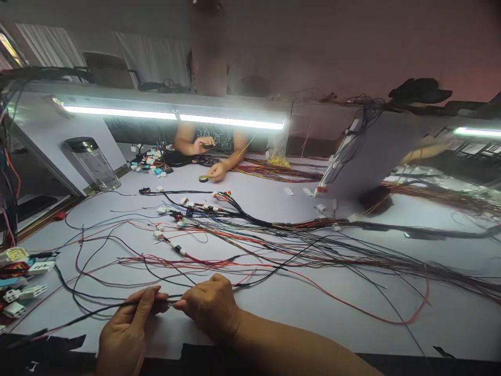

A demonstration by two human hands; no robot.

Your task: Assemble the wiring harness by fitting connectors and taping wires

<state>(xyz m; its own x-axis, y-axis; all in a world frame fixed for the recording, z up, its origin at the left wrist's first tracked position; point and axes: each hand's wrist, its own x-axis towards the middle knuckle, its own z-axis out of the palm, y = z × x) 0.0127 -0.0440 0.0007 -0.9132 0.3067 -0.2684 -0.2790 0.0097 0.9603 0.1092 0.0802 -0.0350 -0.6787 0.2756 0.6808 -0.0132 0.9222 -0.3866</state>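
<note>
Along the near side of the worktop, your left hand grips a black cable, your right hand pinching it just alongside, with loose wires spread beyond.

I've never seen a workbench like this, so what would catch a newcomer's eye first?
Probably the glowing tube light, stretched across the upper left of the view. Below it, a tangle of red, black and blue wires sprawls over the pale table. Near the front edge, the left hand and right hand pinch thin dark cables, and another person's hand shows opposite.
</note>
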